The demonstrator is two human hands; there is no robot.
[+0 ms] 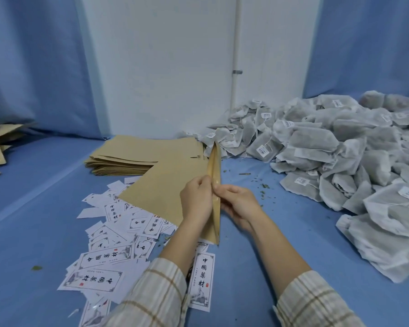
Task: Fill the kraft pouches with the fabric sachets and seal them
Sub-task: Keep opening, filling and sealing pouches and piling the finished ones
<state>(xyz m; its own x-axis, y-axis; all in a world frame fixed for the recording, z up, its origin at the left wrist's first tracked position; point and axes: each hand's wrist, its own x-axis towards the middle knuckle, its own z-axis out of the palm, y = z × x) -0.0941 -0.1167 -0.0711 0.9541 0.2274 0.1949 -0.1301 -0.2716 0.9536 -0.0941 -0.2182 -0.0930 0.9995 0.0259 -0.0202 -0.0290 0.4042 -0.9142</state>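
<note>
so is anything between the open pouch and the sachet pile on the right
Nothing visible. Both hands, left hand and right hand, pinch the kraft pouch at its mouth; between it and the sachet pile lies only blue table with small herb crumbs.

I see two bare arms reaching out from the bottom of my view. The left hand point(197, 198) and the right hand point(238, 204) wear no gloves, no rings and no watch. Each arm has a shirt sleeve pushed up. The left sleeve point(151, 296) and the right sleeve point(314, 303) are made of the same cloth. It is cream with thin stripes and a big check of brown and tan lines. The cuffs look loose and soft.
</note>
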